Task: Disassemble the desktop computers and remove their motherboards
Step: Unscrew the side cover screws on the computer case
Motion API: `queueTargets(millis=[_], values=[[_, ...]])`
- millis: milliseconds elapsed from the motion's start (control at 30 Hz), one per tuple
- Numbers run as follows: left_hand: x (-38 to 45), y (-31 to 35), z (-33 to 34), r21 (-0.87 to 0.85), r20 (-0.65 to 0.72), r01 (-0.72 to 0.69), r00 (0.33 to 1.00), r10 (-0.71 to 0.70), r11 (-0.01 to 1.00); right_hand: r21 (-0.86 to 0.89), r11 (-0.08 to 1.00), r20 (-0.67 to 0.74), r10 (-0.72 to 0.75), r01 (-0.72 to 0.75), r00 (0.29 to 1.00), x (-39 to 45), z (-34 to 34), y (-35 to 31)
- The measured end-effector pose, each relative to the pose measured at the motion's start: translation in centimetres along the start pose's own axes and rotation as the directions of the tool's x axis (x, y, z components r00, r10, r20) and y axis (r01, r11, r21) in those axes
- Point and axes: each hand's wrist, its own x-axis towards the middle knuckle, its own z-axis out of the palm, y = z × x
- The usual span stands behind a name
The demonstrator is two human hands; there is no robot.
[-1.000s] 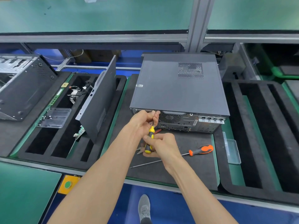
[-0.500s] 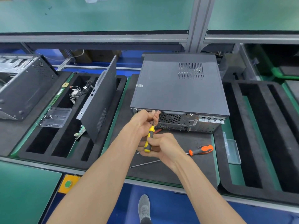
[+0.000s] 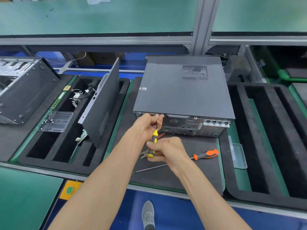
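Barely shifting since before — right hand [image 3: 167, 151] still gripping yellow screwdriver [image 3: 152, 144] handle, left hand [image 3: 147, 126] pinching its shaft at computer [image 3: 181, 95] rear edge — lying flat on black mat [image 3: 196, 178], orange screwdriver [image 3: 205, 154] nearby.

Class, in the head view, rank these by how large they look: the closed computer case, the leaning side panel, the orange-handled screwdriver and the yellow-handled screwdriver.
1. Closed computer case
2. Leaning side panel
3. Orange-handled screwdriver, long shaft included
4. Yellow-handled screwdriver, partly hidden by the hands, so its full length is unsure.
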Motion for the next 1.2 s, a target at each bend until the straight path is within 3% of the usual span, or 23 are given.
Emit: queueTargets(millis=[67, 133, 267, 467, 600, 667, 833, 1033, 1200], values=[[0.0, -0.1, 0.0, 0.005, -0.011, -0.01, 1.0, 0.01, 1.0, -0.082, 0.997, -0.053, -0.015, 0.011, 0.999, 0.0, 0.4, 0.1], [0.0, 0.0, 0.0, 0.008, -0.015, -0.002, 1.0, 0.002, 1.0, -0.079, 0.997, -0.016, -0.008, 0.007, 1.0, 0.0, 0.3, 0.4], [0.1, 0.0, 0.2, -0.008, -0.003, 0.004, 1.0, -0.004, 1.0, 0.151, 0.988, 0.15, 0.022, -0.045, 0.989, 0.0, -0.4, 0.6], [0.1, -0.1, 0.1, 0.009, -0.016, -0.006, 1.0, 0.006, 1.0, -0.033, 0.999, 0.02, -0.019, 0.02, 1.0, 0.1, 0.2, 0.7], [0.1, -0.1, 0.2, 0.02, -0.024, -0.007, 1.0, 0.008, 1.0, 0.141, 0.99, 0.195, -0.002, -0.026, 0.981, 0.0, -0.4, 0.9], [0.2, -0.2, 0.2, 0.018, -0.037, -0.023, 0.999, 0.024, 1.0, 0.145, 0.989, 0.176, 0.001, -0.027, 0.984, 0.2, -0.5, 0.8], [0.3, -0.2, 0.0, 0.027, -0.031, -0.027, 0.999, 0.028, 0.999, -0.029, 1.0, 0.01, 0.001, -0.001, 1.0, 0.6, 0.2, 0.9], [0.4, -0.1, 0.0, -0.003, -0.023, -0.024, 0.999, 0.024, 1.0, 0.149, 0.988, 0.194, 0.017, -0.046, 0.981, 0.1, -1.0, 1.0], [0.5, 0.0, 0.0, -0.018, -0.009, -0.001, 1.0, 0.001, 1.0, 0.088, 0.996, 0.124, -0.025, 0.014, 0.992, 0.0, -0.6, 0.7]])
